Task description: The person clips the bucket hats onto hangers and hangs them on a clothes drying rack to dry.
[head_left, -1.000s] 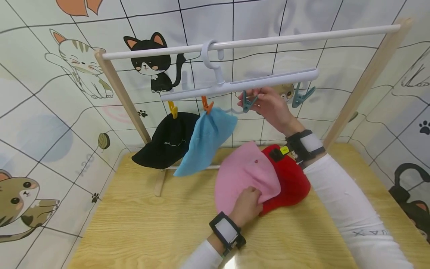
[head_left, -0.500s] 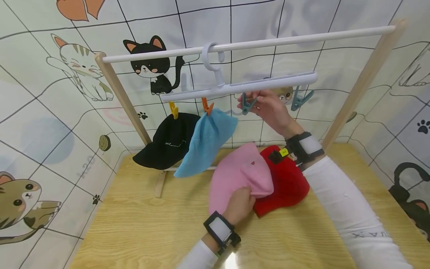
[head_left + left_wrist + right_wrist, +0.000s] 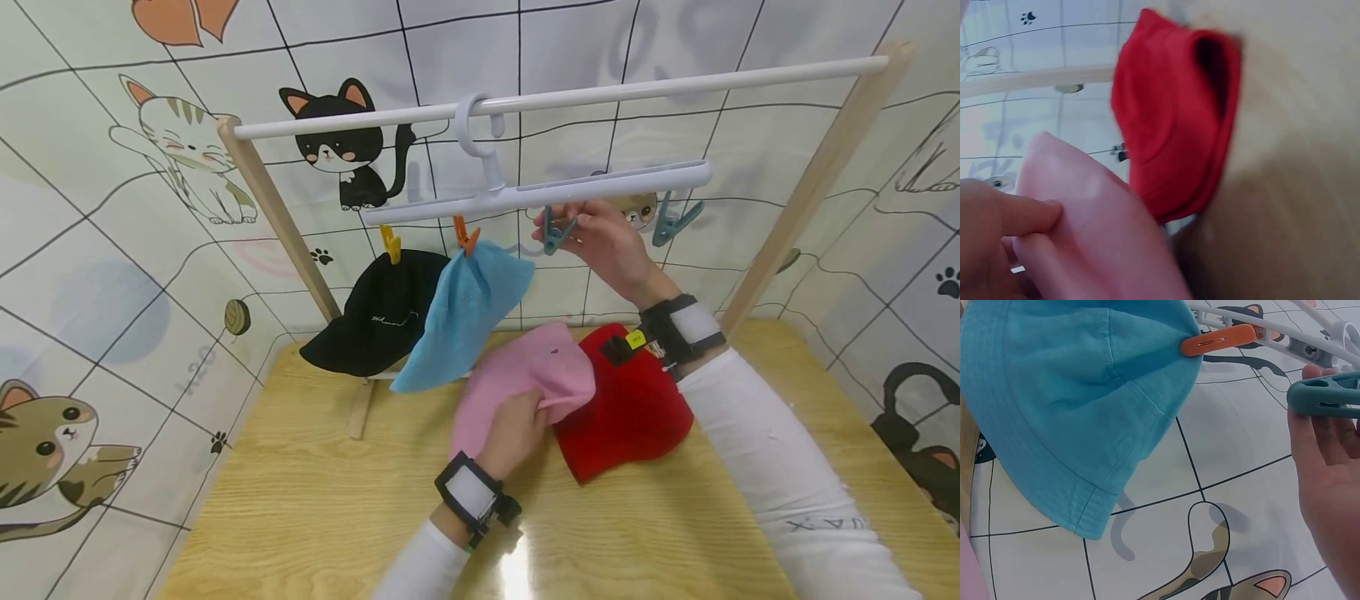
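Note:
My left hand (image 3: pixel 513 429) grips the edge of a pink bucket hat (image 3: pixel 536 367); the left wrist view shows its thumb and fingers pinching the fabric (image 3: pixel 1097 231). Behind and to the right of the pink hat, a red hat (image 3: pixel 630 408) lies on the table. My right hand (image 3: pixel 611 250) is raised under the white hanger (image 3: pixel 570 193) and holds a teal clip (image 3: pixel 553 233), fingers behind it in the right wrist view. No fabric shows in this clip. To its left, an orange clip (image 3: pixel 466 236) holds a blue bucket hat (image 3: pixel 468 321).
A yellow clip (image 3: pixel 390 244) holds a black bucket hat (image 3: pixel 375 317) at the hanger's left end. Another teal clip (image 3: pixel 675 220) hangs at the right end. The hanger hooks over the white rod (image 3: pixel 660 87) of a wooden-legged rack on the wooden table (image 3: pixel 300 517).
My left hand has drawn the pink hat to the left, and more of the red hat shows. The right hand stays at the teal clip.

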A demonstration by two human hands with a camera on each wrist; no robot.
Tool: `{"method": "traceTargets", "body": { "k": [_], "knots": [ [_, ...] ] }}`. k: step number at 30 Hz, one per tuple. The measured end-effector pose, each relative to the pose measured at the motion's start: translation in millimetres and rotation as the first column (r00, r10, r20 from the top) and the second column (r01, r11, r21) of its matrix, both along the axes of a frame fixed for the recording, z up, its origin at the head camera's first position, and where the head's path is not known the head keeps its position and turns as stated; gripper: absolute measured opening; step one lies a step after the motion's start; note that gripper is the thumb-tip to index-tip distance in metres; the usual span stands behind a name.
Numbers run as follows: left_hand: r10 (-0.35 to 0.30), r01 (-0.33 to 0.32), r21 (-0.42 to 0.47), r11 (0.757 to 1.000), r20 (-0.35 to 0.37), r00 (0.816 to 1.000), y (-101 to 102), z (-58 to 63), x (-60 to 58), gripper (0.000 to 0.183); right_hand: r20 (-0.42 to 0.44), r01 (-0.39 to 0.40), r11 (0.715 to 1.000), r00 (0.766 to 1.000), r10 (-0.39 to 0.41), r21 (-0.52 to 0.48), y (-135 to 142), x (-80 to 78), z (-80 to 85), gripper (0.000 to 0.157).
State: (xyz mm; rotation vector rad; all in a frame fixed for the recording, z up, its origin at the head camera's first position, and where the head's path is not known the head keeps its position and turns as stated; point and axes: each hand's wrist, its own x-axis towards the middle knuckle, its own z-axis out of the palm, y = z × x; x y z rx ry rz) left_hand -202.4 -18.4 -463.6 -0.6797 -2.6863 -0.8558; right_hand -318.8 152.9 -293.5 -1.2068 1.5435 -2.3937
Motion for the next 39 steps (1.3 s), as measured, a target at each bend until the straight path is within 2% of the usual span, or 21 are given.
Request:
{"method": "traceTargets", "body": {
  "k": [5,7,9,11,13,14,15,17,21,25,29,34,39],
  "knots": [
    [-0.023,0.023,0.01,1.0,-0.02,1.0,-5.9,19.1,-7.6,0.017,0.02,0.001,1.0,1.0,0.0,-0.003,2.0,1.3,-1.2,0.031],
    [-0.047,0.049,0.038,0.998,-0.056,0.997,-9.1,26.5,-11.2,0.017,0.027,-0.001,1.0,1.0,0.001,-0.006,2.4,1.5,-1.5,0.03],
    [-0.073,0.082,0.078,0.994,-0.108,0.991,-12.4,34.5,-14.9,0.004,0.026,-0.004,1.0,1.0,0.005,-0.003,2.4,1.4,-1.5,0.03],
    [-0.11,0.127,0.121,0.985,-0.137,0.984,-14.1,42.7,-19.2,0.003,0.021,-0.008,1.0,1.0,0.008,-0.001,2.3,1.3,-1.3,0.029],
    [-0.112,0.132,0.122,0.984,-0.158,0.981,-16.0,49.0,-21.9,0.016,0.015,-0.015,1.0,1.0,0.015,0.0,2.7,1.6,-1.0,0.028],
    [-0.118,0.137,0.134,0.981,-0.14,0.983,-16.4,51.4,-22.4,0.023,0.008,-0.019,1.0,1.0,0.019,0.002,3.0,1.7,-1.0,0.028],
    [-0.119,0.134,0.131,0.982,-0.119,0.986,-16.9,53.4,-23.3,0.022,0.004,-0.024,1.0,1.0,0.024,0.003,3.3,1.8,-1.0,0.027],
    [-0.075,0.082,0.094,0.992,-0.074,0.994,-18.4,57.6,-23.3,0.029,-0.007,-0.036,0.999,0.999,0.036,0.007,4.1,2.0,-1.1,0.026],
    [-0.011,0.011,0.014,1.0,0.037,0.999,-21.2,68.9,-26.1,0.023,-0.032,-0.048,0.999,0.998,0.049,0.022,5.7,1.0,-2.1,0.026],
    [-0.034,0.033,0.013,0.999,0.105,0.994,-24.7,82.1,-31.5,0.02,-0.055,-0.046,0.998,0.997,0.048,0.035,7.2,0.1,-3.2,0.027],
    [-0.056,0.055,0.015,0.998,0.118,0.991,-27.0,93.1,-38.1,0.019,-0.067,-0.039,0.999,0.997,0.041,0.032,8.6,-0.6,-4.2,0.021],
    [-0.042,0.044,-0.009,0.999,0.129,0.991,-28.2,105.8,-46.5,0.019,-0.059,-0.02,0.999,0.998,0.022,0.037,10.6,-1.2,-4.9,0.016],
    [-0.047,0.05,-0.025,0.998,0.103,0.994,-28.0,118.2,-53.8,0.023,-0.035,-0.019,0.999,0.999,0.02,0.038,13.0,-2.4,-4.9,0.014]
  ]
}}
